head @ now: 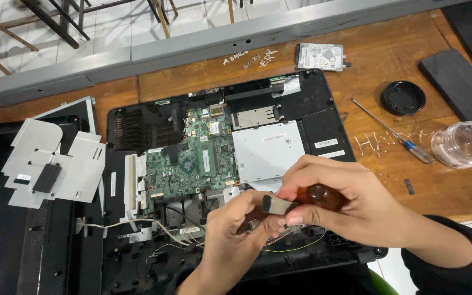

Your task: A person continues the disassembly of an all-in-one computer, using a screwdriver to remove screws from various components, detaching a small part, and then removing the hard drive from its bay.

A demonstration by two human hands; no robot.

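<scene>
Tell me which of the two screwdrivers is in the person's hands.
The amber-handled screwdriver, gripped by the right hand with the left hand at its shaft. The blue-handled screwdriver lies untouched on the wooden table.

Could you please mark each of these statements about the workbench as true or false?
1. The right hand grips a screwdriver with a brown handle. True.
2. The hard drive sits inside the open laptop. False: it lies on the table beyond the laptop.
3. A second screwdriver, with a blue handle, lies on the table. True.
4. The clear dish lies on the green board. False: it lies on the table at the right.
5. The left hand rests on the black lid. False: it is at the screwdriver's tip, over the laptop.
</scene>
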